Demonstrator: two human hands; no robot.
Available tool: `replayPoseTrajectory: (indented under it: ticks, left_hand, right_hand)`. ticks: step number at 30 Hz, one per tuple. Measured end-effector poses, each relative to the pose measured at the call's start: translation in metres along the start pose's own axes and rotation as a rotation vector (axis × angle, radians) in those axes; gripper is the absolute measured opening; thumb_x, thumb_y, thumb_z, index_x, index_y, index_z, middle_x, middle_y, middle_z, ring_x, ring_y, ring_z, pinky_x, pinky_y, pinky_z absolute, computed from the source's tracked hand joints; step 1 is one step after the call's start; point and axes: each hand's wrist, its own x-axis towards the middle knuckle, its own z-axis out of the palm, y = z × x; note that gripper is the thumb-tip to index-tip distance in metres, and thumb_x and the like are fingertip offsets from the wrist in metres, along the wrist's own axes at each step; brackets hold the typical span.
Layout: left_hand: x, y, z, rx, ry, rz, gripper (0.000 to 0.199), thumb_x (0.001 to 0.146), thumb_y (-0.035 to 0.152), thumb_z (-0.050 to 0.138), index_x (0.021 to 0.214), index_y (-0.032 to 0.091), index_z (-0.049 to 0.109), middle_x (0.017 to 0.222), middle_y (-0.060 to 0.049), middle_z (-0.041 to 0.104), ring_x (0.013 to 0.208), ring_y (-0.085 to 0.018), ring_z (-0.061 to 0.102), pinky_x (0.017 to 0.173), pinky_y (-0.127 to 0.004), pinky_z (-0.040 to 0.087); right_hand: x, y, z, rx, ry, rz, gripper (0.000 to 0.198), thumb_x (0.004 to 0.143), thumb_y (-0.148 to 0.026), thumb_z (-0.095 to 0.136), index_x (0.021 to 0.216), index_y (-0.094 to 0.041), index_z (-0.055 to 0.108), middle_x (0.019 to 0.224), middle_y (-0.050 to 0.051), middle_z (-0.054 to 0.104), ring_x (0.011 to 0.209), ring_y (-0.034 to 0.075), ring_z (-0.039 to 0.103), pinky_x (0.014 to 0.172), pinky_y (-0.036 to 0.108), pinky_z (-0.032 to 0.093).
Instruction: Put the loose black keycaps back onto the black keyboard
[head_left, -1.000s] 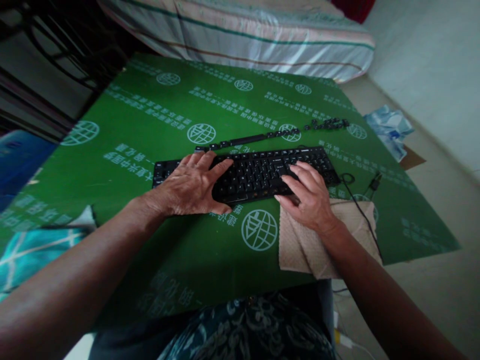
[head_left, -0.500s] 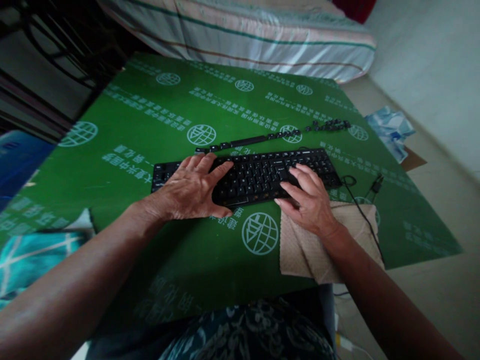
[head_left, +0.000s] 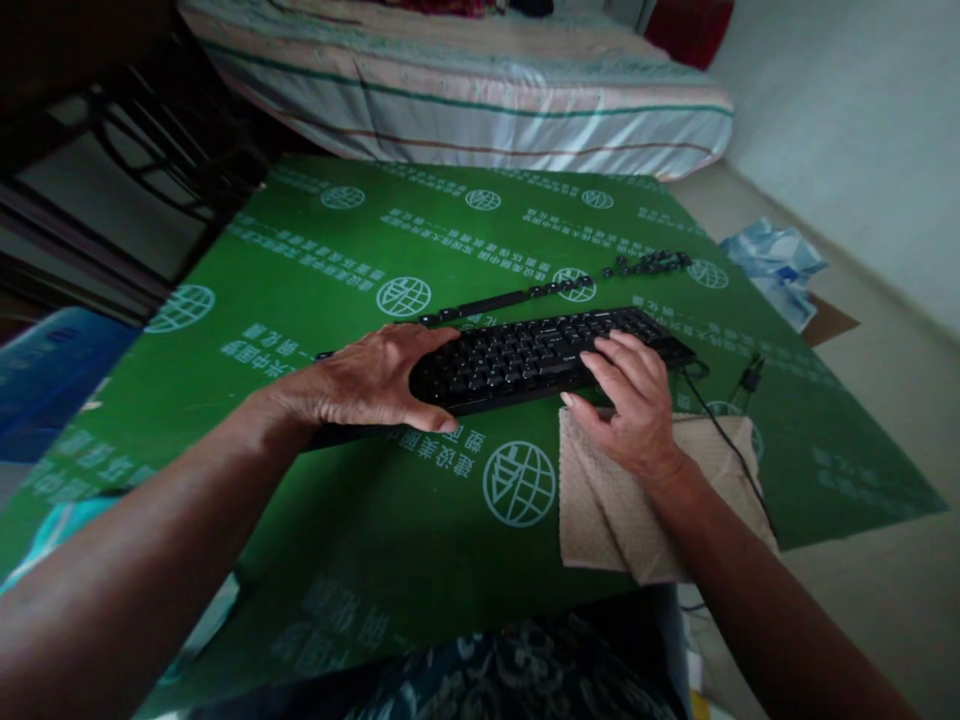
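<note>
A black computer keyboard (head_left: 517,355) lies slantwise on the green table, its front edge showing a strip without keycaps. My left hand (head_left: 375,378) spans its left part, thumb at the front edge and fingers over the back edge, gripping it. Under that hand much of the keyboard's left end is hidden. My right hand (head_left: 626,400) is open, fingertips resting on the keys toward the right end, thumb spread out near the front edge. Behind the keyboard runs a line of loose keycaps with a long space bar (head_left: 491,303), ending at a cluster of keycaps (head_left: 652,263).
A folded beige cloth (head_left: 600,510) lies under my right wrist. The keyboard's cable (head_left: 724,430) runs over it, its plug (head_left: 752,375) nearby. At the left are a teal cloth (head_left: 67,520) and a blue object (head_left: 52,375). A bed (head_left: 480,115) stands beyond the table (head_left: 315,240).
The left end of the keyboard has shifted toward me, and it now lies more slantwise. My left hand has closed round it, fingers curling over the back edge. The view has tilted up slightly.
</note>
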Motion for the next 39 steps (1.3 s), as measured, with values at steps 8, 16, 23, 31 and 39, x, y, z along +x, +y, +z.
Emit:
replayPoseTrajectory:
  ticks: [8, 16, 23, 31, 39]
  left_hand:
    - [0.004, -0.002, -0.013, -0.039, -0.107, 0.0, 0.104, 0.06, 0.071, 0.063, 0.146, 0.024, 0.031, 0.144, -0.007, 0.047, 0.127, -0.034, 0.046, 0.101, -0.038, 0.042]
    - [0.006, -0.004, -0.015, -0.058, -0.144, -0.051, 0.111, 0.058, 0.072, 0.063, 0.149, 0.021, 0.025, 0.148, -0.008, 0.042, 0.128, -0.032, 0.046, 0.104, -0.036, 0.038]
    - [0.007, -0.003, -0.02, -0.069, -0.182, -0.085, 0.11, 0.058, 0.073, 0.062, 0.149, 0.023, 0.025, 0.147, -0.007, 0.043, 0.128, -0.032, 0.046, 0.105, -0.037, 0.037]
    - [0.008, -0.006, -0.02, -0.111, -0.189, -0.068, 0.106, 0.06, 0.07, 0.065, 0.148, 0.024, 0.027, 0.147, -0.006, 0.043, 0.129, -0.03, 0.045, 0.106, -0.035, 0.035]
    - [0.008, -0.008, -0.02, -0.122, -0.183, -0.056, 0.101, 0.062, 0.067, 0.065, 0.148, 0.028, 0.028, 0.147, -0.005, 0.044, 0.127, -0.029, 0.047, 0.104, -0.035, 0.037]
  right_hand:
    - [0.001, 0.0, 0.001, -0.045, -0.022, 0.018, 0.032, 0.081, -0.033, 0.065, 0.106, -0.013, 0.064, 0.111, 0.015, 0.066, 0.114, 0.031, 0.056, 0.097, 0.051, 0.044]
    - [0.001, 0.001, 0.003, -0.051, -0.03, 0.019, 0.029, 0.083, -0.032, 0.061, 0.107, -0.016, 0.063, 0.111, 0.013, 0.066, 0.114, 0.029, 0.056, 0.098, 0.049, 0.042]
    - [0.003, 0.003, 0.005, -0.087, -0.014, 0.002, 0.03, 0.083, -0.032, 0.062, 0.106, -0.014, 0.064, 0.111, 0.014, 0.067, 0.114, 0.029, 0.057, 0.1, 0.049, 0.04]
    - [0.004, 0.002, 0.006, -0.093, -0.017, 0.02, 0.028, 0.083, -0.031, 0.061, 0.105, -0.015, 0.064, 0.11, 0.012, 0.067, 0.113, 0.028, 0.057, 0.101, 0.047, 0.039]
    - [0.003, 0.003, 0.007, -0.084, -0.031, 0.051, 0.028, 0.083, -0.031, 0.061, 0.108, -0.019, 0.063, 0.111, 0.01, 0.067, 0.113, 0.027, 0.057, 0.101, 0.047, 0.038]
